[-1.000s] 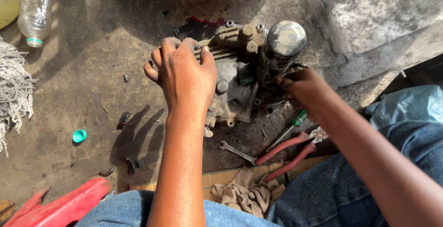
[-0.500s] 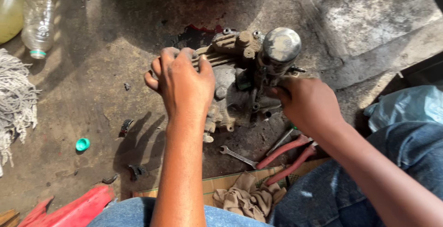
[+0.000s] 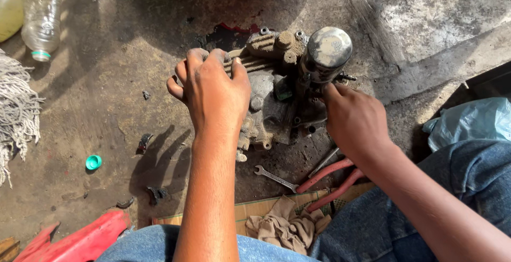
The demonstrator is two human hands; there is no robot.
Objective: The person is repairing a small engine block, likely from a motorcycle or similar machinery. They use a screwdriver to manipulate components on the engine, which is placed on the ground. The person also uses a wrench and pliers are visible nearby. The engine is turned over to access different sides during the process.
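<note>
Beside engine part point(image 3: 269, 102): wrench point(image 3: 275, 177), red-handled pliers point(image 3: 326, 179), rag point(image 3: 282, 226).

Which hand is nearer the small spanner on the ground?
Right. The right hand is just up-right of the spanner; the left hand sits farther up-left, on the engine part.

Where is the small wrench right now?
The wrench lies on the ground just below the dirty engine part, between the person's two forearms, beside the red-handled pliers and above the rag.
</note>
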